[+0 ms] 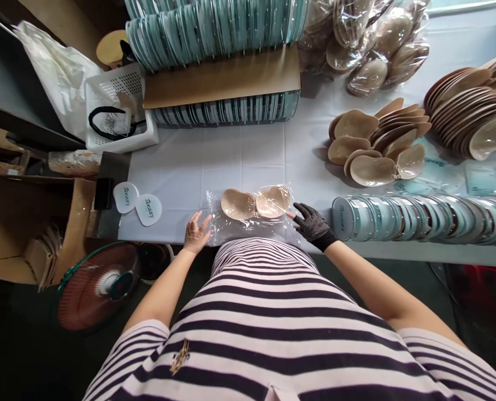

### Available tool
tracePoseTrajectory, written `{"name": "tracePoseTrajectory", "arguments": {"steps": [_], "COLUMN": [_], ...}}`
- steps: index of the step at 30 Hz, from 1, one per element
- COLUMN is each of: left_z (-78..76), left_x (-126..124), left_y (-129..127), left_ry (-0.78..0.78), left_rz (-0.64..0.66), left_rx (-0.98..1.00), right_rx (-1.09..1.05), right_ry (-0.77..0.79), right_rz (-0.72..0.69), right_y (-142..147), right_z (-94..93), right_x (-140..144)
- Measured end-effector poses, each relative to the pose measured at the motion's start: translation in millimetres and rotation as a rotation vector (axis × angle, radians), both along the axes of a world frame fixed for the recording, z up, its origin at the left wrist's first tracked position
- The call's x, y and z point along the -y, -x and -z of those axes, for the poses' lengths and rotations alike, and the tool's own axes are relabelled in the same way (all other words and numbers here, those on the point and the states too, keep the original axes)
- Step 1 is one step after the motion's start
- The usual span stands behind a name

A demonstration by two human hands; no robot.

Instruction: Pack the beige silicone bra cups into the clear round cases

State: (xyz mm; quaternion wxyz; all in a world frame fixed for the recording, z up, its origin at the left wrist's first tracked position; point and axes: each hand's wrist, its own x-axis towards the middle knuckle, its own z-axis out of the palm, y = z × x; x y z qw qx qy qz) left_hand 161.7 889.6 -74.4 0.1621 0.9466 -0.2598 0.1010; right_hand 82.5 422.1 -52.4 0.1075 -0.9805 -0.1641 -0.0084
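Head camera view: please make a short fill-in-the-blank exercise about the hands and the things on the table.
1. The right hand wears a dark ____.
2. The left hand is ____, with no covering.
3. Both hands touch a clear plastic bag holding ____ beige pads.
4. The white basket stands to the ____ of the cardboard sheet.

Missing words: glove; bare; two; left

So there's a clear plastic bag (250, 214) lying flat at the near edge of the white table (231, 156), with 2 beige pads (238, 204) side by side inside it. The bare left hand (196, 233) rests open at the bag's left edge, and the right hand (312, 225), in a dark glove, touches the right edge. A row of round blue lids (419, 218) runs off to the right, loose beige pads (375, 142) piled behind, a white basket (116, 108) back left.
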Motion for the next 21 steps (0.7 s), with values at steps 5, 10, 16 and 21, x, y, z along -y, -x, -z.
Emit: {"name": "tracePoseTrajectory", "arguments": {"steps": [5,10,16,21], "left_z": [-14.7,-16.4,-11.0,-24.7], "left_x": [-8,-30,-4,17], "left_y": [-12,-8,19,27], "left_ry": [-0.054,-0.145,-0.082,0.007], "left_rz": [0.202,0.198,0.318,0.31], "left_rx": [-0.036,-0.05,-0.077,-0.068], "right_rx": [-0.046,-0.1,-0.066,-0.125], "right_ry": [-0.02,-0.111,-0.234,-0.331], "right_rz": [-0.086,0.03,0.06,0.085], "right_y": [-6,-7,-3,3], "right_z": [6.7,15.0,17.9,14.7], "right_x": [1,21,19,20]}}
